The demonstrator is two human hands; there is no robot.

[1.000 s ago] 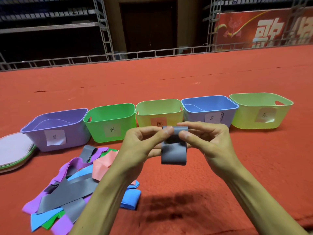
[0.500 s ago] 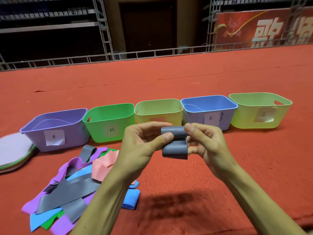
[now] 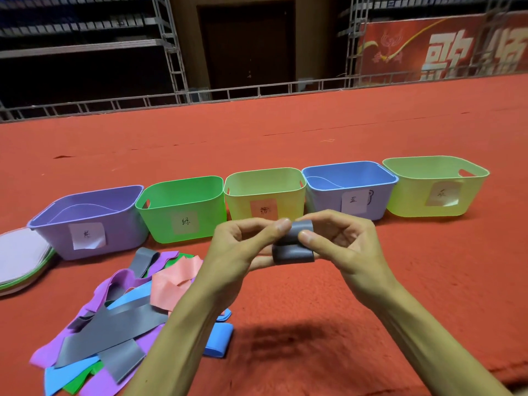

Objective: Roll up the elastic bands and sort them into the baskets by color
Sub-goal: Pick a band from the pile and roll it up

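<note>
Now pinches grey band in the air with both hands, just in front of the middle yellow-green basket and above the carpet: left hand clamped on the coil's left end by thumb and forefinger, right hand clamped on its right end likewise. Shows a rolled upper part and a loose loop hanging below; judged only partly rolled.

Could go wrong several ways. Springs open on any easing of either pinch, being stretchy and smooth. Telescopes sideways under uneven turning by the two hands. Unrolls again on landing if tossed rather than set down. Risks the wrong basket as well: finds no grey one among purple basket, green basket, middle yellow-green basket, blue basket and right yellow-green basket, so depends on handwritten paper labels, perhaps too small from this view for a sure reading. Might also drag a forearm through the pile of loose bands lying low left, with a flattened blue roll at its right edge.

Rests, all of it, on red carpet: broad, flat, faintly creased farther back. Holds a stack of flat round mats at far left, just beside the purple basket. Ends at a metal truss rail; beyond, dark shelving, a brown door, and a red banner with large pale characters at upper right.
</note>
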